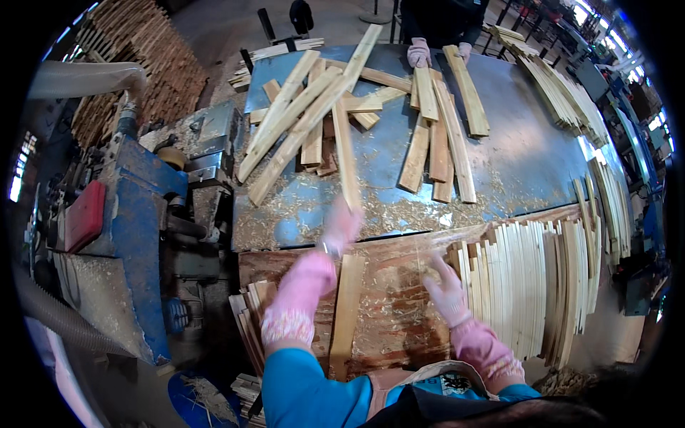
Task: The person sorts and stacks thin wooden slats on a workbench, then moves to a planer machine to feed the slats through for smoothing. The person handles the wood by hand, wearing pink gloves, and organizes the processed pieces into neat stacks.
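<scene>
My left hand point(342, 222), gloved and blurred by motion, is closed around the near end of a wooden slat point(345, 157). That slat points away from me into a loose, crossed pile of slats point(292, 118) on the blue metal table point(385, 167). To the right, my gloved right hand point(445, 291) has its fingers apart and holds nothing. It hovers beside a row of slats point(503, 285) standing close together on the brown wooden board point(399, 307). Another single slat point(347, 314) lies lengthwise on the board, below my left hand.
Across the table a person's gloved hand point(419, 53) touches several slats. A blue machine point(139, 235) with a hose stands at left. More slat stacks lie along the right point(564, 100) and by my left arm point(246, 314). A blue bin point(182, 406) holds wood scraps.
</scene>
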The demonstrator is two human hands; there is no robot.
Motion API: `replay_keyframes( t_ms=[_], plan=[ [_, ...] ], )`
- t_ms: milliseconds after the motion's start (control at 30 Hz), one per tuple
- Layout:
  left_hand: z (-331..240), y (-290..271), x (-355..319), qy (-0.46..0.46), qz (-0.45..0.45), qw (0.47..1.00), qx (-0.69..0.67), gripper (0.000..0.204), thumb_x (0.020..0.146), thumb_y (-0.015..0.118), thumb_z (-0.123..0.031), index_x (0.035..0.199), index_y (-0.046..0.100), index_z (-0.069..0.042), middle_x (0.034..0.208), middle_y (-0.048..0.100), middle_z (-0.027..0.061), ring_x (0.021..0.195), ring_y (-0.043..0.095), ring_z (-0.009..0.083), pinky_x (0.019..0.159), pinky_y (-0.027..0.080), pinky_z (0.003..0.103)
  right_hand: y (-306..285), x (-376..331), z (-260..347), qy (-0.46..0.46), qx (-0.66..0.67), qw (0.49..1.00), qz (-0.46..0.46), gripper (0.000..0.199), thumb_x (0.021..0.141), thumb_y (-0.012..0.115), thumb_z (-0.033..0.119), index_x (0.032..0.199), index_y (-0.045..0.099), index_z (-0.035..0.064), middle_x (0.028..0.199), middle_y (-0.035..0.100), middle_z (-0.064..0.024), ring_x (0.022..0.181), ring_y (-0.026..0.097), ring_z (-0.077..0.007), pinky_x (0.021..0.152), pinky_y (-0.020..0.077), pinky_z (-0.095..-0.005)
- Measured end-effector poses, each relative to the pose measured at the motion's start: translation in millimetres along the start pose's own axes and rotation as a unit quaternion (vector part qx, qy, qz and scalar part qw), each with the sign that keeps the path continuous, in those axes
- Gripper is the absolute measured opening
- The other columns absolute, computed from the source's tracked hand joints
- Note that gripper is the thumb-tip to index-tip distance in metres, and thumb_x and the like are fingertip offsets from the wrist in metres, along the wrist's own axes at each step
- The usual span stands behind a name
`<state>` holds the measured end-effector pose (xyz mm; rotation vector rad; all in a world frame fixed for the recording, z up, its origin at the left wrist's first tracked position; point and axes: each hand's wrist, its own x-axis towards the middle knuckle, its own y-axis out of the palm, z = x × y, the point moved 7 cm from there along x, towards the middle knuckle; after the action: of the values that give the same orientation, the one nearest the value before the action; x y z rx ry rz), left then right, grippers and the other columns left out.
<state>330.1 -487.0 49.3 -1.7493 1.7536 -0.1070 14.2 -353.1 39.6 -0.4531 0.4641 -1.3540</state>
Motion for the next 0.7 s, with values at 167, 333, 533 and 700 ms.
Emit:
replay_keyframes(
  t_ms=[167, 333, 533, 700],
  plan=[
    [29, 73, -131, 0.085, 0.226, 0.970, 0.006, 0.052, 0.097, 0.071, -0.041, 0.135, 0.065, -0.006, 0.123, 0.073, 0.0174, 0.113, 0.070, 0.0318, 0.101, 0.054, 0.043, 101, 101, 22, 0.255, 0.351, 0.885, 0.167, 0.080, 0.096, 0.075, 0.028, 0.160, 0.039, -0.0035, 0.140, 0.066, -0.0166, 0.125, 0.064, -0.0265, 0.107, 0.0496, -0.0351],
    [81, -91, -11, 0.159, -0.296, 0.870, 0.360, 0.071, 0.088, 0.072, -0.043, 0.145, 0.060, -0.003, 0.148, 0.060, 0.0250, 0.137, 0.058, 0.0358, 0.115, 0.045, 0.041, 65, 55, 19, 0.073, 0.095, 0.989, 0.082, 0.058, 0.093, 0.072, 0.024, 0.146, 0.059, 0.0015, 0.130, 0.073, -0.0179, 0.118, 0.070, -0.0238, 0.106, 0.0513, -0.0348],
    [178, -202, 58, 0.002, -0.328, 0.827, 0.457, 0.059, 0.084, 0.075, -0.033, 0.137, 0.057, -0.014, 0.132, 0.062, 0.0117, 0.125, 0.059, 0.0318, 0.103, 0.045, 0.049, -28, -98, 15, 0.064, -0.261, 0.958, -0.104, 0.052, 0.081, 0.081, 0.015, 0.131, 0.070, 0.0127, 0.124, 0.069, -0.0157, 0.121, 0.061, -0.0379, 0.106, 0.0482, -0.0497],
    [171, -202, 57, 0.012, -0.232, 0.918, 0.322, 0.035, 0.091, 0.069, -0.033, 0.115, 0.067, -0.006, 0.106, 0.074, 0.0180, 0.088, 0.074, 0.0418, 0.078, 0.060, 0.051, -59, -172, -40, 0.020, -0.453, 0.879, -0.150, 0.072, 0.074, 0.087, 0.017, 0.141, 0.060, 0.0106, 0.134, 0.063, -0.0205, 0.127, 0.057, -0.0448, 0.107, 0.0464, -0.0533]
  ],
)
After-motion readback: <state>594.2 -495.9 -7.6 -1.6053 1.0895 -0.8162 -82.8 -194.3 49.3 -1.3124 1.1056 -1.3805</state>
